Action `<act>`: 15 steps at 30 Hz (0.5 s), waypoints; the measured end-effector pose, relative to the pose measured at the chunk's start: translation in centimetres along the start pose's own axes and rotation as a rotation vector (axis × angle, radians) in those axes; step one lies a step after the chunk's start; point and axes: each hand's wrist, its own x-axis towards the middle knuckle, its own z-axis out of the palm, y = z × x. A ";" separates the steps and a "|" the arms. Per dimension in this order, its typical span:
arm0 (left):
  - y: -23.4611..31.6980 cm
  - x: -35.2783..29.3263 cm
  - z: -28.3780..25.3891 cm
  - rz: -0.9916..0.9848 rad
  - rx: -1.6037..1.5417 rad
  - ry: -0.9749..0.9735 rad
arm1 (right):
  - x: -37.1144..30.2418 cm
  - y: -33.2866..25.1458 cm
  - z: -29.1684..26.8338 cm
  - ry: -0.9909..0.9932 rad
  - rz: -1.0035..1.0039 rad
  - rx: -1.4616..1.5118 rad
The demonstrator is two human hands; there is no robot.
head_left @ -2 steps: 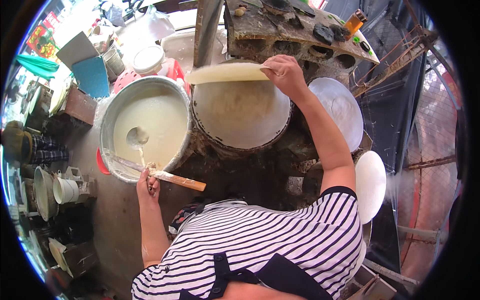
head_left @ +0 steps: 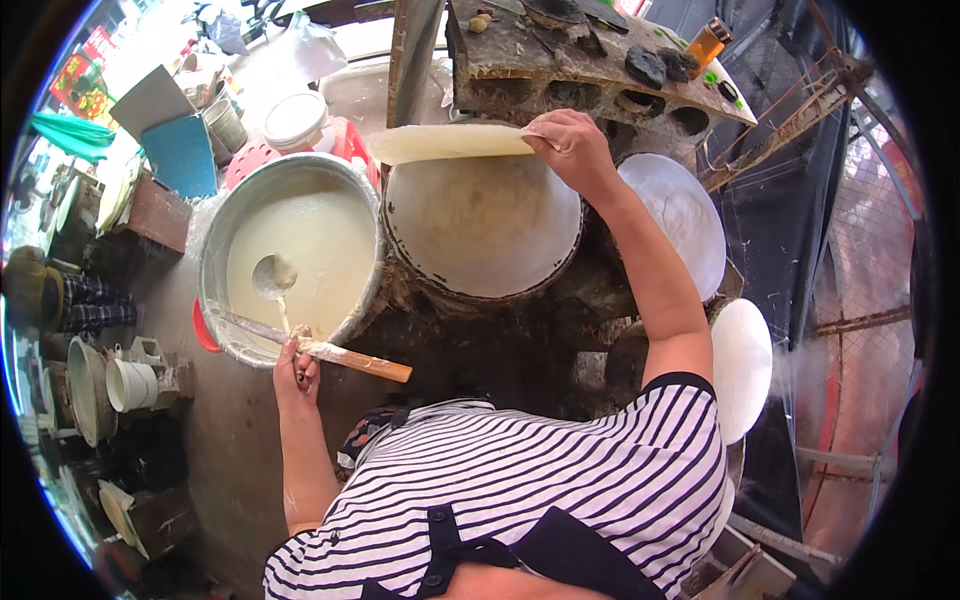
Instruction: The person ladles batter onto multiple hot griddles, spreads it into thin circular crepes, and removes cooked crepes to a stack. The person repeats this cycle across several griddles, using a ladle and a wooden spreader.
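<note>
While the right hand [head_left: 568,148] pinches one end of a thin pale sheet [head_left: 448,144] between thumb and fingers, the left hand [head_left: 298,372] is at the large pot, fingers curled in around the handle of a ladle [head_left: 275,277].

Head view, pale sheet: held up over the far part of a round pan [head_left: 485,235], seen nearly edge-on as a long, narrow band. Its free end points left, toward the pot. Whether its lower edge touches the pan cannot be told. Pan surface light, brownish toward the middle, with a dark, flaking rim.

Pot [head_left: 213,250]: grey, wide, just left of the pan, containing a cream-coloured liquid [head_left: 315,215]. Ladle bowl at the liquid, handle running down to the left hand. A wooden stick [head_left: 365,360], coated in pale paste over part of its length, crosses the pot's near rim beside that hand; cannot tell if the fingers grip it too. Red handle [head_left: 205,326] at the pot's lower left.

Right of the pan: a white disc [head_left: 675,228], and nearer the person a second disc [head_left: 742,372], with whitish haze beside it. Behind the pan: a worn ledge [head_left: 570,60] bearing an orange bottle [head_left: 710,42]. Behind the pot: a white lidded bucket [head_left: 297,118].
</note>
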 end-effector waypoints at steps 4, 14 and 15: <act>1.8 2.1 -0.7 -0.052 0.022 -0.093 | -3.4 -4.3 0.1 -0.087 0.052 -0.037; 7.7 12.4 -4.0 -0.249 0.223 -0.299 | -3.2 -7.9 1.8 -0.186 0.151 -0.287; 8.5 12.5 -3.9 -0.255 0.244 -0.317 | -1.6 -8.6 1.3 -0.169 0.170 -0.283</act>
